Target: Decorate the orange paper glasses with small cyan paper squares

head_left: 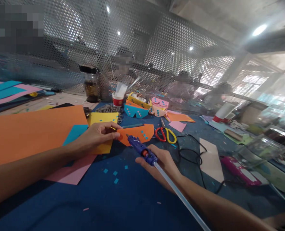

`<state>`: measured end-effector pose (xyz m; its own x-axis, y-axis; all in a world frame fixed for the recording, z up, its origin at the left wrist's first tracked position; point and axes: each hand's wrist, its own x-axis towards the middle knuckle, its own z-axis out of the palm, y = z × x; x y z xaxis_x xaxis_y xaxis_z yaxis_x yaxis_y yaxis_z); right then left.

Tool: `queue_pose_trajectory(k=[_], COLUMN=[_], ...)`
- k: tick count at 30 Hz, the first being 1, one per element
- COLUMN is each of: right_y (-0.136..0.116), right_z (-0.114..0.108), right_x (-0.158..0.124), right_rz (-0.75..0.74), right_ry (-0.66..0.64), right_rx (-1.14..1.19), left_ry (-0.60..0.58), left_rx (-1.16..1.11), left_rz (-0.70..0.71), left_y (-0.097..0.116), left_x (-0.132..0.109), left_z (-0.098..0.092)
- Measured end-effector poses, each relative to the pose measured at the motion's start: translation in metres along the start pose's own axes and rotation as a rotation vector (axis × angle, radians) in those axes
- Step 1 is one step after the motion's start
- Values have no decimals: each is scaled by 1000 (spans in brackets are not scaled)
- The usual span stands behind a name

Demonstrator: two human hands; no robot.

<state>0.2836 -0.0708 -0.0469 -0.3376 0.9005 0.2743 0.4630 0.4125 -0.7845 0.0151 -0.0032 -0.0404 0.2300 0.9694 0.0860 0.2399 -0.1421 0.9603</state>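
My left hand pinches the left end of an orange paper mask, which has small blue squares stuck on its right side. In my right hand is a blue hot glue gun, a long clear glue stick coming out of its back. The gun's nozzle points at the mask's left half; whether it touches the paper I cannot tell. Several loose blue paper squares lie on the blue table below. Yellow paper and pink paper lie near my left hand.
Scissors with red and yellow handles lie right of the mask. A black cord loops toward a magenta power strip. Finished-looking paper masks, a paper cup and a jar stand behind, before a perforated metal screen. A large orange sheet lies left.
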Motion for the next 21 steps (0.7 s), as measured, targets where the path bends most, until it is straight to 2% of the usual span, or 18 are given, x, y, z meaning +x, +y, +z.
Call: queue_pose_trajectory(k=[11,21], right_y=[0,-3], right_z=[-1,3], right_x=[0,1], right_rz=[-30,25], right_ry=[1,27], right_rx=[12,-25], left_ry=[-4,-45], left_rx=[-12,-48], left_rz=[4,-13], left_y=[-7,-2], left_x=[3,1], left_z=[-1,1])
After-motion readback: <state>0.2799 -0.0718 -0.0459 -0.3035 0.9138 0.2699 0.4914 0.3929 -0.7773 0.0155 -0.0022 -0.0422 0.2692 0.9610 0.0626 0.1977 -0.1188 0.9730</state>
